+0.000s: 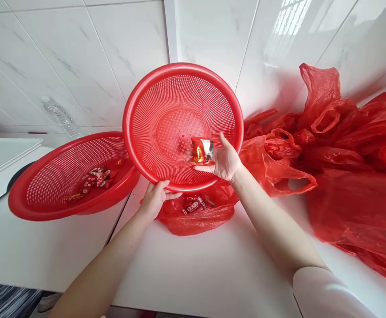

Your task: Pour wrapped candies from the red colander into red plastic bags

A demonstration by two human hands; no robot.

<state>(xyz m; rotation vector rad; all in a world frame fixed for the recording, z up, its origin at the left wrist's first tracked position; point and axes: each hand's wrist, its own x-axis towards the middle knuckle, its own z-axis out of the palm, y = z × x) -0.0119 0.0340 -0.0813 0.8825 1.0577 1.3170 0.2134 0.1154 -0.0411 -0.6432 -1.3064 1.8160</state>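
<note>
A red plastic basket (pixel 153 154) with a mesh of small holes is tilted so its inside faces me. My left hand (pixel 156 198) grips its lower rim, fingers tucked partly behind it. Palm up, my right hand (pixel 226 161) is over the basket's lower right inside, holding a small red, gold and white snack packet (pixel 202 150) across its fingers, thumb spread away. Below the basket lies an open red plastic bag (pixel 193 225) with small wrapped packets (pixel 194 205) in it; the basket hides its back part.
A second red basket (pixel 24 194) on the left holds several red wrapped packets (pixel 96 179). Many red plastic bags (pixel 355 145) are heaped at the right. White trays (pixel 9 148) lie far left. A clear plastic bottle (pixel 60 115) is near the tiled wall behind the white table (pixel 193 269).
</note>
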